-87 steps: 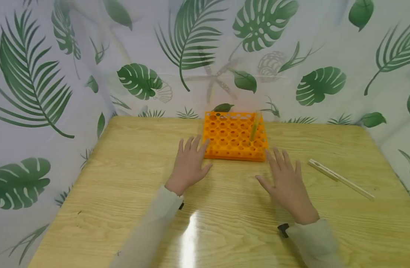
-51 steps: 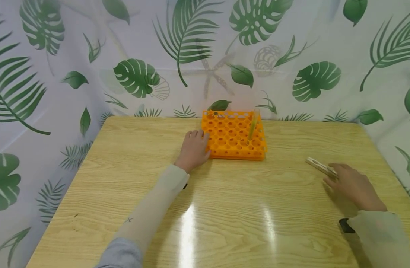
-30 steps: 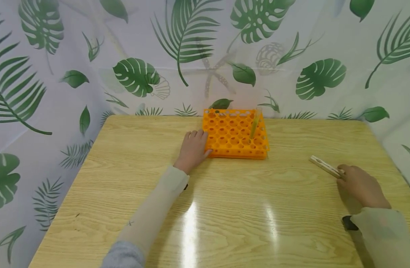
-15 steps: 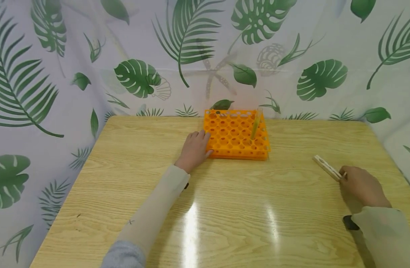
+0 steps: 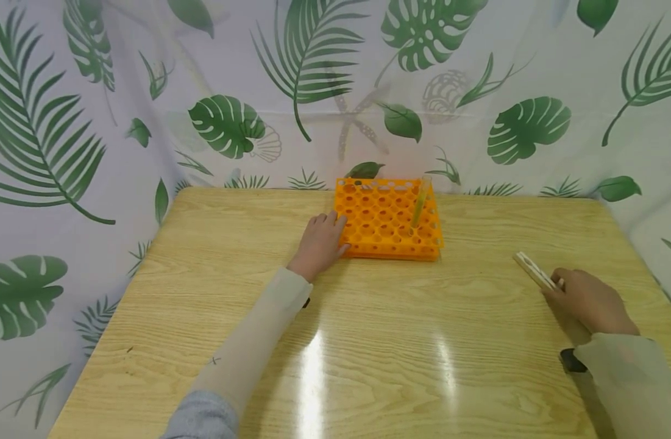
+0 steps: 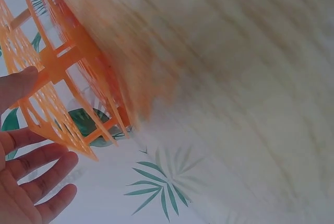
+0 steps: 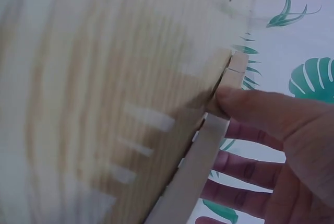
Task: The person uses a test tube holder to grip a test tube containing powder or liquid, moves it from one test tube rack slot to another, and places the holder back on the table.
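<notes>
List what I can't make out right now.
Head view: near part of slim pale wooden clamp, covered by right hand.
Head view: left edge of rectangular orange plastic rack, partly covered by left hand.
Head view: any markings on clear cylindrical tube, too small.
Right wrist view: clamp's lower end, cut off by bottom edge.

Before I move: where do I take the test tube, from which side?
Probably by the upper part of the test tube, from the right: it protrudes above the orange rack near that rack's right end, clear of the left hand at the other end.
</notes>
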{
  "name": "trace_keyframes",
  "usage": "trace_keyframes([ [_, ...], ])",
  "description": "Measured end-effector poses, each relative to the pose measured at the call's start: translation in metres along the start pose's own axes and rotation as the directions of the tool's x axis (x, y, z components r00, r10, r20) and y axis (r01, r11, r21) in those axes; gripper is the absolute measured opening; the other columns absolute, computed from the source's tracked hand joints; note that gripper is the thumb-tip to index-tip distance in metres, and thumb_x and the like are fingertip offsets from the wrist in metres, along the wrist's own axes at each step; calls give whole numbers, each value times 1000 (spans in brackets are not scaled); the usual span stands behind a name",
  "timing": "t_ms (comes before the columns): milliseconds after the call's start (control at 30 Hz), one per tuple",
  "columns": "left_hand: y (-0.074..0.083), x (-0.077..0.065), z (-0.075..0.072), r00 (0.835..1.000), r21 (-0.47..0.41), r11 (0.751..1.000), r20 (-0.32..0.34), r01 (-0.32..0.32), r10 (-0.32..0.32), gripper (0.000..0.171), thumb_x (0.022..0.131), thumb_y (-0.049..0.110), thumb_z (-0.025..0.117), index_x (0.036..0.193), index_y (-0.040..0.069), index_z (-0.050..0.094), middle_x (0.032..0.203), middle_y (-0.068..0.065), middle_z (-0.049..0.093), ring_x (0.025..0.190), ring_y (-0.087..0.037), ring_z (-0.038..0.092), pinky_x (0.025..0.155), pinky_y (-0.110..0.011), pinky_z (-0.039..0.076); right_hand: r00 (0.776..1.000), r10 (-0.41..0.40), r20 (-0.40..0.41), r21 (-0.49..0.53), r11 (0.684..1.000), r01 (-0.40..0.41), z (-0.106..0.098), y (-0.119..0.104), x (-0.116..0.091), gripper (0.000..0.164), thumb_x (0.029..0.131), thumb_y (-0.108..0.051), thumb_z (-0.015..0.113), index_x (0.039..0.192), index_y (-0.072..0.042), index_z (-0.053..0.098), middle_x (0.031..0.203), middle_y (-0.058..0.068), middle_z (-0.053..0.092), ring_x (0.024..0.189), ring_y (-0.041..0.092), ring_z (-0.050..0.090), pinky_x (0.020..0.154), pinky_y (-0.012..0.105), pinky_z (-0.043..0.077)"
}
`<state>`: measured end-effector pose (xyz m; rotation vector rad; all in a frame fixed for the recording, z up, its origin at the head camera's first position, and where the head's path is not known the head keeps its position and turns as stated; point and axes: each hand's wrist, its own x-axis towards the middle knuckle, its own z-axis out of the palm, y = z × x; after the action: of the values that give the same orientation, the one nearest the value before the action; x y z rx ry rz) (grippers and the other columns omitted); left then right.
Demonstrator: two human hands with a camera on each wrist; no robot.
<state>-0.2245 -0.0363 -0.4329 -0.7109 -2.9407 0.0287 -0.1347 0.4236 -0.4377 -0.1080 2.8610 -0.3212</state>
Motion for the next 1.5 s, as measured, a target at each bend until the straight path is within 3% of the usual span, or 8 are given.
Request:
trace_keyframes([
  [267,-1,-1,-2,1000,45,999,-6,-8,9,54,90,47,57,130,12,47,120,-8,54,108,-27,52,100,-40,40,1000,8,11,-21,1000,-7,-3,2,4,28,91,-19,54,99,9,56,74,13,63,57,16,50,49,34,40],
  [500,-2,0,1,1000,45,999,-13,-19,19,54,90,48,56,132,16,46,124,-7,52,107,-27,49,103,-44,36,998,64,2,45,997,-64,-4,-1,-2,29,94,-24,46,97,4,53,69,7,55,57,18,45,48,32,34],
  [700,-3,0,4,999,44,999,-30,-22,24,52,89,47,58,130,16,47,123,-6,52,104,-28,48,102,-45,37,999,45,-29,54,998,-44,-10,-8,-4,31,97,-25,44,99,5,50,70,8,55,57,18,44,48,32,33],
  [867,-3,-1,5,999,60,998,-40,-30,33,52,89,48,57,129,16,48,122,-6,52,101,-27,46,99,-43,38,994,11,-112,72,997,-3,-14,-19,-6,39,100,-30,38,103,8,47,69,8,52,55,17,42,47,31,32],
  [1100,-4,1,3,999,77,997,-44,-27,31,53,89,49,56,130,16,48,122,-5,52,101,-26,46,100,-44,37,959,-56,-277,128,987,95,-24,-42,-7,41,101,-32,35,115,6,43,70,10,53,49,15,39,43,31,30],
  [1233,-4,1,2,999,60,998,-24,-20,21,54,89,50,56,131,17,47,123,-5,51,102,-26,45,101,-45,36,947,-79,-313,176,975,139,-34,-54,-9,40,102,-33,32,118,3,38,72,12,53,48,12,44,42,30,32],
  [1367,-4,1,2,1000,31,999,-17,-17,18,53,90,48,56,132,17,47,125,-5,51,105,-27,45,102,-46,36,931,-117,-346,173,967,186,-42,-59,-5,38,103,-29,30,119,5,35,67,10,47,44,11,37,39,30,30],
  [1500,-5,2,3,1000,19,1000,-4,-12,12,54,90,48,55,133,17,45,129,-6,50,107,-28,45,103,-46,35,928,-134,-348,120,975,186,-53,-57,3,37,102,-28,33,104,7,43,62,7,42,44,12,31,42,29,28],
])
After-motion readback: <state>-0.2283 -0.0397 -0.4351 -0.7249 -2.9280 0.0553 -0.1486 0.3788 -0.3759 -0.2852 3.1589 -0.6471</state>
